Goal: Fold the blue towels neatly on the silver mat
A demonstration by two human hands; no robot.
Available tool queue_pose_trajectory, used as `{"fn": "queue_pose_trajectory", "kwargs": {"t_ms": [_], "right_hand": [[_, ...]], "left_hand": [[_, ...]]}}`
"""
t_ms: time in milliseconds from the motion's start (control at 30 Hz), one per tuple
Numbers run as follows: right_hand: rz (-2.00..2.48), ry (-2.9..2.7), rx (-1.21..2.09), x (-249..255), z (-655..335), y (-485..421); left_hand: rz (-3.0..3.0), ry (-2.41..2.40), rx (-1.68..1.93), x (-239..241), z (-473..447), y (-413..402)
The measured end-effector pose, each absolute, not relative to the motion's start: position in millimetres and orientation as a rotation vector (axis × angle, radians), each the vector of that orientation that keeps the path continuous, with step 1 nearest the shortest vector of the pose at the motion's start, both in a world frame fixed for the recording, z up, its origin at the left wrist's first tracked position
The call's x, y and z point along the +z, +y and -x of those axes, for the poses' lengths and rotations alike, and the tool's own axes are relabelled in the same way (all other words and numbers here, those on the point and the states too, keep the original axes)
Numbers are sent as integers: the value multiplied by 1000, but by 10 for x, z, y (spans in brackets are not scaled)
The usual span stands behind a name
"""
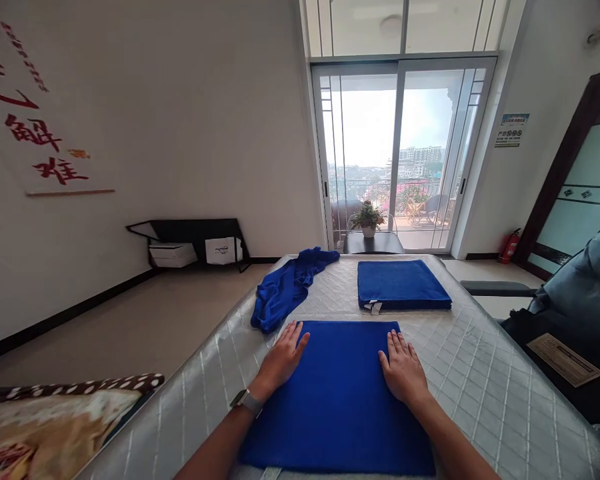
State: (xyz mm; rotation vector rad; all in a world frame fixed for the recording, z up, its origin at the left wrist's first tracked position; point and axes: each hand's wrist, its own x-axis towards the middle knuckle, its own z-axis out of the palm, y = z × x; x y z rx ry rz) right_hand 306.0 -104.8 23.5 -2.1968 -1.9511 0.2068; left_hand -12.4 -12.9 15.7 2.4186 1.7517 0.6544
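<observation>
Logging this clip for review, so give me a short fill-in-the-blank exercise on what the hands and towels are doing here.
1. Both hands, left hand and right hand, lie flat on a ____ towel.
2. The folded stack lies ____ the hands.
3. The crumpled towel lies toward the ____ edge of the mattress.
4. The watch is on the ____ wrist.

Missing words: blue; beyond; left; left

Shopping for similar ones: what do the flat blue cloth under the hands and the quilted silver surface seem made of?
The flat blue cloth looks like matte, fuzzy microfibre or terry. The quilted silver surface seems a satiny synthetic fabric: it shines and shows stitched diamonds.
</observation>
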Motion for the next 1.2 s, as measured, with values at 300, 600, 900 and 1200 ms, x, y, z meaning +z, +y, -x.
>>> {"fn": "queue_pose_trajectory", "kwargs": {"t_ms": [300,600,900,1200], "right_hand": [[2188,-1956,173,224,-3066,-1041],[2178,-1956,174,237,-3061,-1050],[2161,-2030,139,178,-3109,-1040],[2177,-1977,166,205,-3083,-1036]], "left_hand": [[-2769,1036,518,191,-1102,-1069],[-2707,1247,337,160,-1141,-858],[-2777,1198,401,138,-1583,-794],[-2644,1553,297,111,-410,-650]]}}
